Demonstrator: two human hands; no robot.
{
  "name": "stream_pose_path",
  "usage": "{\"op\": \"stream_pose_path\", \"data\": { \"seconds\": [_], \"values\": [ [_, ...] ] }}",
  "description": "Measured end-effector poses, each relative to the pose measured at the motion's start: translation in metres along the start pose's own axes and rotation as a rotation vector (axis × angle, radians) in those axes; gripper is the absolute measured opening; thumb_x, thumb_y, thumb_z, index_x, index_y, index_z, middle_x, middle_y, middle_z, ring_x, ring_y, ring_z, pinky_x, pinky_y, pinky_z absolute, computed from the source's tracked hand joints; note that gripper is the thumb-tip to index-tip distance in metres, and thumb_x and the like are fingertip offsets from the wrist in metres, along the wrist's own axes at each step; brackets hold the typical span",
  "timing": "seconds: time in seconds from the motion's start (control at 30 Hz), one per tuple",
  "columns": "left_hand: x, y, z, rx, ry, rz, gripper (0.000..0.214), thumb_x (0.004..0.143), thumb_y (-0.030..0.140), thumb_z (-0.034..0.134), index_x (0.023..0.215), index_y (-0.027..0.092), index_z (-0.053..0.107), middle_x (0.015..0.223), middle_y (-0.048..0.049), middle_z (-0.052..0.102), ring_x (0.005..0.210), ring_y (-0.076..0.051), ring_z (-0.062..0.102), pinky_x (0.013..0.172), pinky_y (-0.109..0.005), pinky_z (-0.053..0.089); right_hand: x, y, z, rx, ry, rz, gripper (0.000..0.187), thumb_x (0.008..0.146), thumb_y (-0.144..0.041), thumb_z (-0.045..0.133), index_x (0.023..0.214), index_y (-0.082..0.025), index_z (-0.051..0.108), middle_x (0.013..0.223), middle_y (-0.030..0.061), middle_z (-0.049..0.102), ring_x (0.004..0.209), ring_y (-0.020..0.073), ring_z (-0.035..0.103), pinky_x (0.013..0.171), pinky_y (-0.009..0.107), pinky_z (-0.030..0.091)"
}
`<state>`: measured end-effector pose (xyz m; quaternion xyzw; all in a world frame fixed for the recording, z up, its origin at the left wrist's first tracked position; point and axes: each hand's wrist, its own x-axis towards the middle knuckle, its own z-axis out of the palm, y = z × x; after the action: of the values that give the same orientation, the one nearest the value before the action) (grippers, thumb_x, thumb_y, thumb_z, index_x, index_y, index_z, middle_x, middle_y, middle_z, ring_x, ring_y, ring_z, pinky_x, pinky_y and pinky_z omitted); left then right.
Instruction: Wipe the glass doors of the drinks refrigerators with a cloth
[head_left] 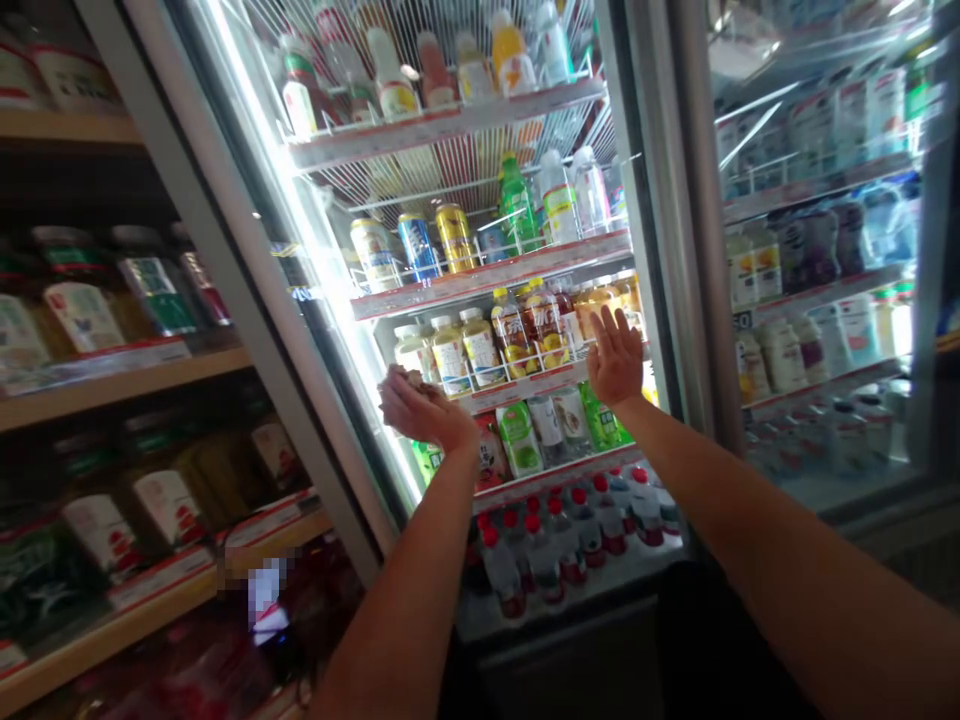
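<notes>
My left hand (pixel 424 412) is closed on a crumpled cloth (pixel 405 378), at the left side of a lit drinks fridge (pixel 457 130). Just behind it are pale-capped bottles (pixel 450 355) on a middle shelf. My right hand (pixel 616 362) is raised with its fingers stretched out and nothing in it, by the same shelf's right end. Near it are dark tea bottles with yellow caps (pixel 546 325) and some amber drinks (pixel 600 296). I cannot tell whether the palm touches a glass door.
Above stand cans (pixel 418 247) and a green bottle (pixel 516 200). Red-capped bottles (pixel 566 540) fill the fridge bottom. A metal door frame (pixel 679 220) separates a second fridge (pixel 817 290) on the right. Wooden shelves (pixel 127 380) with bottles stand at the left.
</notes>
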<state>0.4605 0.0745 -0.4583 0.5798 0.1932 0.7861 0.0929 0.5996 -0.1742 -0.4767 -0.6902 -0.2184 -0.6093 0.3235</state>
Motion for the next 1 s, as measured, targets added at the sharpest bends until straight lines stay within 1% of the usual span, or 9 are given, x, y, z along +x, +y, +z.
{"op": "stream_pose_path", "data": {
  "seconds": [0.13,0.2,0.27,0.37,0.47,0.53,0.67,0.77,1.0],
  "values": [
    [-0.014,-0.002,-0.013,0.056,-0.218,-0.123,0.065,0.099,0.025,0.03,0.161,0.016,0.012,0.164,-0.0228,0.017,0.154,-0.036,0.007,0.118,-0.074,0.006,0.001,-0.001,-0.001,-0.007,0.0,0.007,0.057,0.097,-0.026,0.032,0.152,-0.018,0.043,0.159,0.0064,0.039,0.152,0.0228,0.026,0.123,0.049,0.025],
    [-0.021,-0.004,-0.018,0.064,-0.279,-0.156,0.067,0.099,0.025,0.029,0.161,0.013,0.008,0.165,-0.0244,0.012,0.154,-0.036,0.003,0.117,-0.076,0.004,0.001,-0.001,-0.002,-0.004,-0.014,0.013,0.058,0.096,-0.025,0.033,0.153,-0.019,0.042,0.159,0.0058,0.038,0.152,0.0224,0.025,0.123,0.049,0.024],
    [-0.03,-0.007,-0.022,0.051,-0.234,-0.145,0.063,0.1,0.027,0.03,0.16,0.012,0.016,0.163,-0.0259,0.017,0.154,-0.036,0.006,0.118,-0.075,0.006,0.001,-0.001,-0.002,0.003,-0.023,0.013,0.059,0.095,-0.025,0.034,0.154,-0.019,0.041,0.16,0.006,0.037,0.153,0.0224,0.024,0.123,0.049,0.024],
    [-0.043,-0.013,-0.027,0.019,-0.08,-0.054,0.055,0.102,0.03,0.034,0.155,0.018,0.031,0.158,-0.0248,0.033,0.153,-0.036,0.02,0.119,-0.071,0.016,0.001,-0.001,-0.002,0.002,-0.012,0.01,0.058,0.095,-0.025,0.034,0.152,-0.018,0.042,0.159,0.0066,0.038,0.152,0.0223,0.025,0.123,0.049,0.024],
    [-0.055,-0.019,-0.031,0.011,-0.018,0.022,0.055,0.101,0.029,0.037,0.156,0.024,0.031,0.157,-0.0217,0.037,0.15,-0.035,0.028,0.118,-0.069,0.023,0.001,0.0,-0.001,-0.012,0.018,-0.004,0.056,0.096,-0.025,0.033,0.15,-0.017,0.045,0.158,0.0067,0.039,0.151,0.022,0.027,0.123,0.047,0.025],
    [-0.061,-0.022,-0.033,0.02,-0.025,0.029,0.056,0.101,0.028,0.037,0.156,0.024,0.03,0.157,-0.0209,0.036,0.15,-0.034,0.028,0.119,-0.067,0.024,0.001,0.0,0.0,-0.017,0.029,-0.011,0.056,0.097,-0.026,0.033,0.15,-0.017,0.046,0.158,0.0069,0.04,0.151,0.022,0.027,0.123,0.047,0.025],
    [-0.071,-0.026,-0.038,0.049,-0.015,-0.022,0.053,0.099,0.028,0.037,0.149,0.013,0.043,0.153,-0.0224,0.042,0.148,-0.033,0.032,0.122,-0.058,0.024,0.0,0.001,0.001,-0.01,0.008,-0.004,0.057,0.097,-0.027,0.033,0.152,-0.018,0.043,0.159,0.0066,0.038,0.152,0.0222,0.025,0.123,0.048,0.024],
    [-0.08,-0.03,-0.043,0.044,-0.042,-0.033,0.054,0.098,0.028,0.037,0.148,0.008,0.045,0.154,-0.0229,0.041,0.149,-0.031,0.031,0.124,-0.053,0.021,0.0,0.001,0.001,-0.01,0.006,-0.003,0.056,0.098,-0.027,0.032,0.152,-0.018,0.042,0.159,0.0067,0.038,0.152,0.0223,0.025,0.123,0.048,0.023],
    [-0.112,-0.056,-0.061,0.03,-0.124,-0.01,0.054,0.099,0.027,0.037,0.15,0.011,0.041,0.157,-0.0207,0.038,0.151,-0.031,0.027,0.125,-0.057,0.019,0.0,0.0,0.001,-0.01,0.008,0.002,0.057,0.098,-0.027,0.032,0.154,-0.02,0.04,0.159,0.006,0.039,0.152,0.0225,0.025,0.123,0.049,0.024]
  ]
}}
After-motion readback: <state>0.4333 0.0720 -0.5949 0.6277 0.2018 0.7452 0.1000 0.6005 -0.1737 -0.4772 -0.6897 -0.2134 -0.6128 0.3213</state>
